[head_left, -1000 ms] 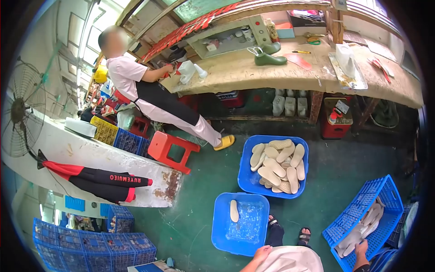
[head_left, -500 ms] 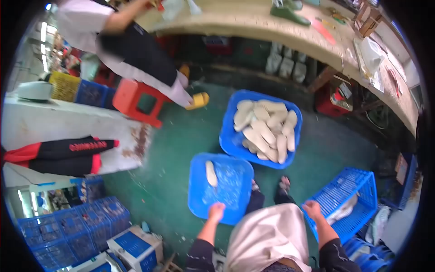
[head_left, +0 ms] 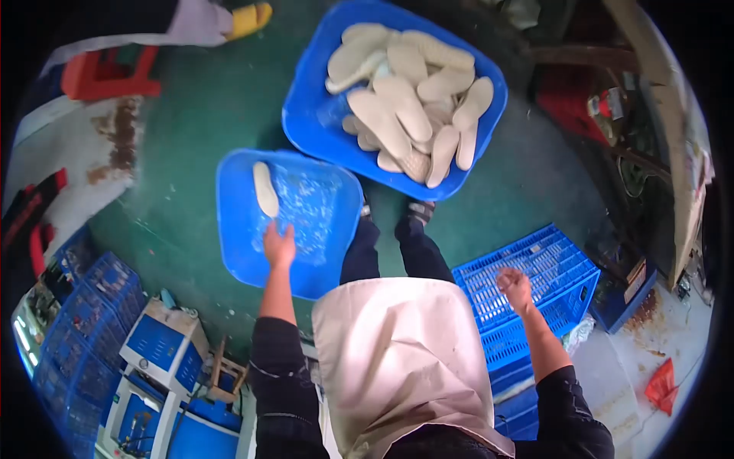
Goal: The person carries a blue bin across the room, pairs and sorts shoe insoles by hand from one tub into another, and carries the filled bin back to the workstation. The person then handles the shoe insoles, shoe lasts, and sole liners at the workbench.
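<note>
My left hand (head_left: 279, 245) is over the smaller blue tub (head_left: 229, 229), fingers apart and holding nothing. Just beyond its fingertips, a single cream shoe sole (head_left: 265, 189) lies in that tub. On the right, my right hand (head_left: 514, 288) is above a blue slatted plastic crate (head_left: 562, 264), its fingers loosely bent and apart, with nothing visible in them. I cannot tell whether it touches the crate. A larger blue tub (head_left: 310, 115) in front of my feet holds a heap of similar cream shoe soles (head_left: 405, 103).
Stacked blue crates (head_left: 84, 329) and a blue-and-white machine (head_left: 164, 344) stand at left. At upper left are a red stool (head_left: 111, 73) and another person's yellow shoe (head_left: 248, 21). A workbench edge (head_left: 673, 115) runs down the right, near a red scrap (head_left: 661, 386).
My right hand has come off the blue crate's edge, and the crate now lies slatted side up. My left hand has moved further into the smaller tub. The view has tipped downward.
</note>
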Tool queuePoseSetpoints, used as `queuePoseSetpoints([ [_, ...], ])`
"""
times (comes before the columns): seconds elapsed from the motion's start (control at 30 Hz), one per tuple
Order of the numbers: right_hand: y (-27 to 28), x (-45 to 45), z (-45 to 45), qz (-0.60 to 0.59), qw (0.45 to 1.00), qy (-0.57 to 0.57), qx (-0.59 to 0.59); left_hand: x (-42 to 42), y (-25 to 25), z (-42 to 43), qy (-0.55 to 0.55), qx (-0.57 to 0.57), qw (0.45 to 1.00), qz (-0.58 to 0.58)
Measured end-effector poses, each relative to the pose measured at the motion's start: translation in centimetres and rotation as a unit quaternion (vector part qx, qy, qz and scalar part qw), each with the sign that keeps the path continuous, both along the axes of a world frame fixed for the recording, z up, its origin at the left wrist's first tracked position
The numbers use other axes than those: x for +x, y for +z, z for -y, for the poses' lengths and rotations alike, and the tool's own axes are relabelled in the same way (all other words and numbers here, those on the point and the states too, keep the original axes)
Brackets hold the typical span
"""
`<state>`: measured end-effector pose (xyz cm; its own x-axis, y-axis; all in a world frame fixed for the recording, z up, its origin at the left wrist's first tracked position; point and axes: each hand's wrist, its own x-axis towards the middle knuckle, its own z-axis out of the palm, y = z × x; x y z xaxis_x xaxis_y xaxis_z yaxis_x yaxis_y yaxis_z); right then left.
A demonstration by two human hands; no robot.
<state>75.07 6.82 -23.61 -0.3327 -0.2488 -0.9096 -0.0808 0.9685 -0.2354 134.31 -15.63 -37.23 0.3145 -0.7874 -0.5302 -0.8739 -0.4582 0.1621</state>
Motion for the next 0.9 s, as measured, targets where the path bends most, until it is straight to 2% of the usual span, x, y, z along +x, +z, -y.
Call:
queuePoseSetpoints([
  [0.03,-0.2,0.5,1.8,0.005,0.998,-0.056,0.013,-0.2,-1.6,0.4,0.035,0.018,0.999,-0.002],
  [0.1,-3.0,1.0,1.9,0.006,0.999,-0.035,0.036,0.0,-6.0,2.8,0.062,0.039,0.997,-0.003],
  [0.2,-7.8,2.5,-1.6,0.005,0.997,-0.011,0.079,3.7,-15.7,3.2,0.077,-0.014,0.997,0.016],
  [0.27,-10.7,2.8,-5.8,0.083,0.988,-0.111,0.065,7.9,-21.7,3.0,0.05,-0.038,0.998,0.025],
  [0.3,-11.8,2.3,-6.7,0.109,0.931,-0.313,0.152,8.9,-23.5,4.1,0.04,-0.046,0.998,0.013],
  [0.37,-14.7,1.8,-12.6,0.11,0.964,-0.208,0.125,10.8,-26.4,6.4,0.04,-0.054,0.997,-0.045],
  [0.4,-16.5,1.0,-15.4,0.085,0.994,-0.04,0.048,11.4,-27.7,7.5,0.034,-0.072,0.995,-0.062],
  [0.47,-17.5,2.5,-10.6,0.052,0.998,-0.024,0.039,12.5,-29.8,7.4,0.025,-0.08,0.993,-0.079],
  [0.5,-17.9,3.4,-7.9,0.035,0.999,-0.016,0.035,13.0,-30.0,7.4,-0.002,-0.033,0.999,0.014],
  [0.53,-18.6,3.6,-5.4,0.033,0.996,-0.031,0.072,13.4,-29.7,7.9,-0.034,0.012,0.994,0.108],
  [0.57,-19.3,3.8,-3.1,0.031,0.992,-0.046,0.109,11.0,-27.8,8.5,0.013,0.063,0.991,0.118],
  [0.6,-19.3,4.2,0.9,0.005,0.985,0.097,0.141,11.1,-27.3,8.3,0.007,0.095,0.989,0.109],
  [0.63,-19.6,4.0,2.0,0.005,0.988,0.094,0.12,11.2,-26.9,7.5,0.0,0.125,0.987,0.098],
  [0.7,-19.4,2.7,3.5,-0.008,0.989,0.134,0.056,9.0,-23.6,5.9,0.003,0.016,0.999,0.029],
  [0.77,-17.5,2.4,8.4,-0.05,0.99,0.128,0.027,3.7,-16.3,6.3,-0.022,-0.074,0.997,-0.017],
  [0.83,-16.9,2.0,12.4,-0.118,0.984,0.129,-0.024,-1.4,-9.7,7.5,0.099,-0.151,0.977,-0.111],
  [0.87,-17.1,1.6,14.1,-0.157,0.978,0.126,-0.05,-3.7,-6.8,8.8,0.089,-0.162,0.976,-0.118],
  [0.9,-17.5,1.4,16.4,-0.192,0.968,0.128,-0.096,-5.8,-3.9,10.0,0.12,-0.113,0.973,-0.159],
])
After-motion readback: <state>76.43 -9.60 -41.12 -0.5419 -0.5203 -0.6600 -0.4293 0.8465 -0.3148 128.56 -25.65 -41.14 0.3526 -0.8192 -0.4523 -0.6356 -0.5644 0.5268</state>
